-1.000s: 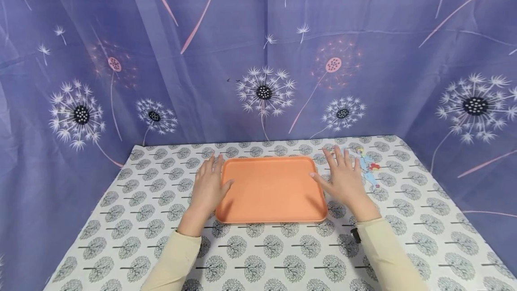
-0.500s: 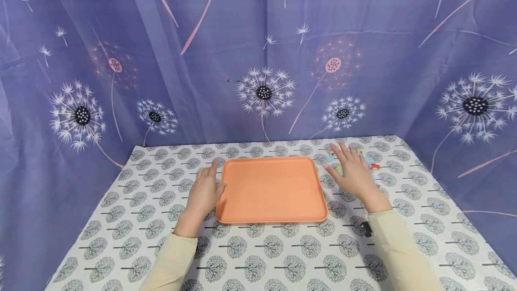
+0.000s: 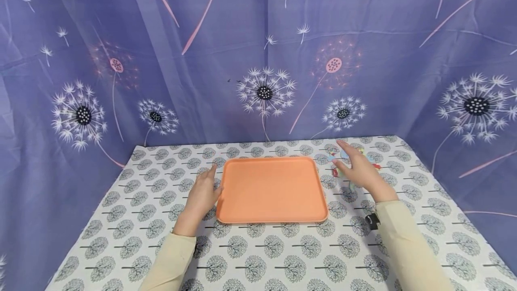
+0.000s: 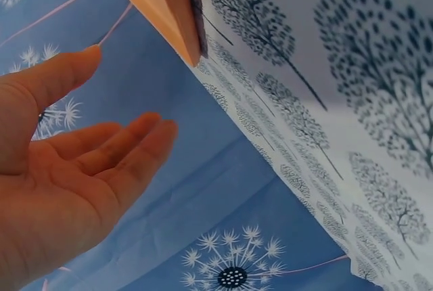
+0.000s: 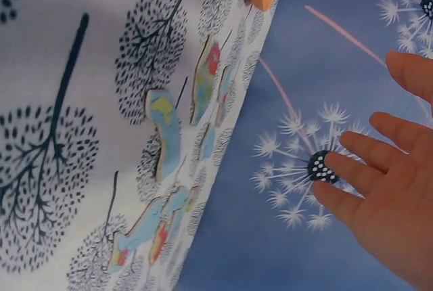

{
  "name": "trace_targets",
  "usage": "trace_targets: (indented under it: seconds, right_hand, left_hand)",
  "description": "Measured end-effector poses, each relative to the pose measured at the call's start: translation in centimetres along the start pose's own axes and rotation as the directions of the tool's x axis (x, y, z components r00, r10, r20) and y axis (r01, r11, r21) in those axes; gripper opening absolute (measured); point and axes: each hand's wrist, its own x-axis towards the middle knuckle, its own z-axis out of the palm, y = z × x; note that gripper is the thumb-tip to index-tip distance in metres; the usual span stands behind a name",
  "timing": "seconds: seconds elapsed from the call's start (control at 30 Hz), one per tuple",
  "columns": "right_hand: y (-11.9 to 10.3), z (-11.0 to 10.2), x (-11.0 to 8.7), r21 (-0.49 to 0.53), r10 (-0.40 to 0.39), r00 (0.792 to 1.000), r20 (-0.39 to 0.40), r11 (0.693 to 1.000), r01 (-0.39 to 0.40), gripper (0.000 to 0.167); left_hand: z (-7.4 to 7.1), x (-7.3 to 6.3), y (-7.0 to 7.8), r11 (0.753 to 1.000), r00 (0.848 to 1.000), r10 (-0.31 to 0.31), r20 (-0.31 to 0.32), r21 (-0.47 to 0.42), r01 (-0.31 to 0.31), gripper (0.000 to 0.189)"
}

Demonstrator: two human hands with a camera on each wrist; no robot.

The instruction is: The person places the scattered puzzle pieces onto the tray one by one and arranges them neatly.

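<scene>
An orange rectangular tray (image 3: 272,190) lies in the middle of the table in the head view. My left hand (image 3: 201,195) hovers at the tray's left edge, its thumb close to the rim. In the left wrist view, the same hand (image 4: 88,155) has relaxed fingers and holds nothing. To the right of the tray, my right hand (image 3: 361,172) is over several flat, colourful puzzle-like pieces (image 3: 335,172), partly covering them. Blue, yellow and red patches show on these pieces (image 5: 166,132) in the right wrist view. There my right hand (image 5: 385,176) has loosely extended fingers and an unoccupied palm.
A white cloth with a grey tree print (image 3: 258,255) covers the table. Purple curtains (image 3: 202,102) with dandelions hang behind it and along both sides. A black item (image 3: 372,221) sits at the right sleeve's cuff.
My right hand has moved right, away from the tray to above the pieces, and has turned more onto its side. My left hand has shifted slightly left and towards me.
</scene>
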Motion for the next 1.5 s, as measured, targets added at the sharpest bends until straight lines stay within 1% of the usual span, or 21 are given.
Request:
trace_targets:
  seconds: [0.13, 0.3, 0.4, 0.5, 0.57, 0.67, 0.8, 0.97, 1.1, 1.27, 1.37, 1.5]
  right_hand:
    - [0.6, -0.2, 0.0, 0.042, 0.044, 0.998, 0.037, 0.998, -0.046, 0.071]
    - [1.5, -0.3, 0.1, 0.094, 0.092, 0.994, 0.059, 0.991, -0.097, 0.072]
    - [2.2, -0.2, 0.3, 0.118, 0.095, 0.993, 0.063, 0.988, -0.102, 0.072]
    - [2.8, -0.1, 0.5, 0.142, 0.081, 0.995, 0.057, 0.986, -0.089, 0.071]
    - [3.1, -0.1, 0.6, 0.168, 0.086, 0.994, 0.062, 0.981, -0.095, 0.07]
    - [3.5, 0.0, 0.7, 0.215, 0.104, 0.991, 0.079, 0.969, -0.119, 0.07]
    - [3.8, 0.1, 0.6, 0.261, 0.131, 0.985, 0.11, 0.953, -0.156, 0.071]
    - [4.3, 0.3, 0.3, 0.316, 0.169, 0.973, 0.159, 0.925, -0.213, 0.07]
    - [4.8, 0.5, 0.2, 0.333, 0.206, 0.96, 0.19, 0.906, -0.261, 0.07]
    - [5.2, 0.8, 0.0, 0.349, 0.223, 0.951, 0.213, 0.892, -0.287, 0.072]
    - [5.3, 0.9, -0.1, 0.36, 0.227, 0.948, 0.225, 0.884, -0.297, 0.072]
    - [5.4, 1.1, 0.0, 0.375, 0.234, 0.942, 0.241, 0.872, -0.313, 0.072]
  left_hand:
    - [0.2, 0.1, -0.3, 0.999, 1.0, -0.01, 0.015, -0.037, 0.011, 0.069]
    - [0.3, 0.3, -0.5, 0.996, 0.999, -0.02, 0.036, -0.086, 0.023, 0.066]
    - [0.4, 0.5, -0.7, 0.992, 0.998, -0.03, 0.048, -0.12, 0.035, 0.064]
    - [0.7, 0.7, -0.8, 0.988, 0.997, -0.054, 0.062, -0.141, 0.062, 0.062]
    - [0.9, 0.8, -1.0, 0.985, 0.995, -0.071, 0.072, -0.151, 0.082, 0.061]
    - [1.2, 1.0, -1.1, 0.98, 0.992, -0.095, 0.085, -0.164, 0.108, 0.06]
    - [1.3, 1.2, -1.4, 0.968, 0.987, -0.119, 0.111, -0.208, 0.14, 0.059]
    - [1.6, 1.5, -2.1, 0.952, 0.983, -0.124, 0.139, -0.262, 0.157, 0.057]
    - [1.7, 1.7, -2.5, 0.936, 0.977, -0.136, 0.162, -0.304, 0.18, 0.055]
    - [1.7, 1.9, -2.8, 0.912, 0.97, -0.154, 0.189, -0.351, 0.213, 0.053]
    - [1.5, 1.9, -2.7, 0.887, 0.963, -0.173, 0.208, -0.393, 0.244, 0.051]
    - [1.4, 1.9, -2.6, 0.839, 0.949, -0.203, 0.241, -0.457, 0.296, 0.049]
